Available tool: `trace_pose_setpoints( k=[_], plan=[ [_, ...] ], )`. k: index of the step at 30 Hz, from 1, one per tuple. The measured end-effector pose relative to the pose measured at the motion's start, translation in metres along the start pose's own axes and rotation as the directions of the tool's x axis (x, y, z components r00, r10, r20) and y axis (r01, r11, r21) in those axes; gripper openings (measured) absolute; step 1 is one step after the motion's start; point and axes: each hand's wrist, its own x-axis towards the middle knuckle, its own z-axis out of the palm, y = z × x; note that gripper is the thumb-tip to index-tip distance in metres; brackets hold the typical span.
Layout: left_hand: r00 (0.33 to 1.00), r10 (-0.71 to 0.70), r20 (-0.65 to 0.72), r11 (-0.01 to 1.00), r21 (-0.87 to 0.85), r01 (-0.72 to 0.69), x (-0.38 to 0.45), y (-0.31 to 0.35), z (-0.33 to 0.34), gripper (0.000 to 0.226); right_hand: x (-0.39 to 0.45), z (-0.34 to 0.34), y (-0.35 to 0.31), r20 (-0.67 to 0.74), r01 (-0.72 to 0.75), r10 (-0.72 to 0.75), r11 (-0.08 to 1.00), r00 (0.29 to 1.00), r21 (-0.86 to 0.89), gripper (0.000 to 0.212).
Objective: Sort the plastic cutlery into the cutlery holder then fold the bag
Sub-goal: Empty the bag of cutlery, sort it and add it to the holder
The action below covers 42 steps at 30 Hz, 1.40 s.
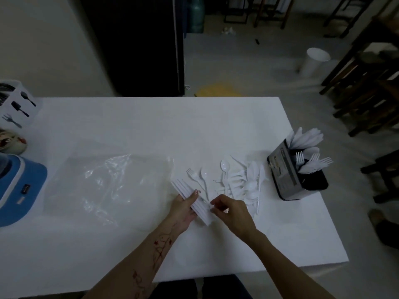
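White table [151,130] fills mid-frame; grey floor [248,67] and dark chairs [367,87] upper right. My left grip [183,210] clasps a fanned bundle of forks [194,201]; my right grip [228,212] pinches that bundle's near end. Loose cutlery [239,182] lies centre-right, the cutlery holder [287,180] at right edge, the clear bag [103,184] flat at left.
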Motion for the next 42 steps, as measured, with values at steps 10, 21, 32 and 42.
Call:
trace_pose_setpoints(
  k=[10, 21, 32, 42],
  plan=[
    [0.996, 0.058, 0.073, 0.975, 0.21, -0.072, 0.009, 0.007, 0.051, 0.029, -0.015, -0.043, -0.003, -0.114, -0.059, 0.056, 0.998, 0.992, -0.019, 0.025],
    [0.802, 0.507, 0.316, 0.672, 0.438, -0.597, 0.031, 0.056, 0.229, 0.015, 0.047, -0.227, 0.019, -0.439, -0.027, 0.094, 0.988, 0.894, 0.155, 0.015],
    [0.756, 0.643, 0.122, 0.652, 0.43, -0.624, 0.067, 0.04, 0.316, 0.011, 0.11, -0.299, 0.062, -0.158, -0.087, 0.068, 0.989, 0.985, -0.119, 0.029],
    [0.76, 0.633, 0.149, 0.663, 0.403, -0.631, 0.082, 0.011, 0.336, 0.017, 0.113, -0.313, 0.077, -0.115, -0.029, 0.041, 0.994, 0.992, 0.105, 0.019]
  ],
)
